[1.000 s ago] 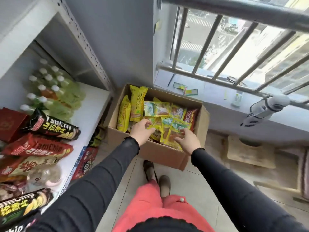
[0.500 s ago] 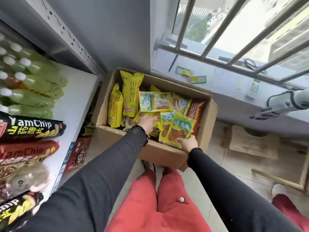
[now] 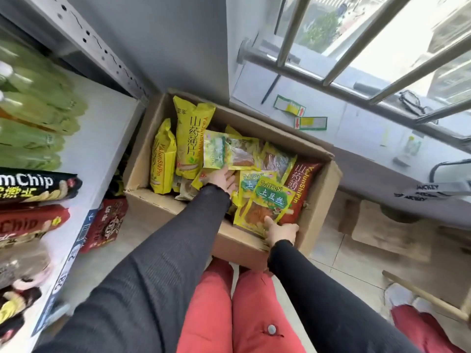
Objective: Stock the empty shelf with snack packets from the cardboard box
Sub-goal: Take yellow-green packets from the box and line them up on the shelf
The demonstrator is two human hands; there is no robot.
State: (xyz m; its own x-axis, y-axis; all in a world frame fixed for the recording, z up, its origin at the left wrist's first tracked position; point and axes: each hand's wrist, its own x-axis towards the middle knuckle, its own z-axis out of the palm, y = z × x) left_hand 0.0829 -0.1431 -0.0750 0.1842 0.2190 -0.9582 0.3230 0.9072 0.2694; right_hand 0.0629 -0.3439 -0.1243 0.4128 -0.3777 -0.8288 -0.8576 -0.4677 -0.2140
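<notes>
TuDouSi packet at cardboard box near edge, pinched by right hand, thumb on top, likely for lifting; left hand deeper in box among packets, finger state unclear; shelf left of box

Both arms in long black ribbed sleeves, scalloped trim at cuffs. Red trousers, quilted look; one small round grey button on right leg. Hands bare.
</notes>
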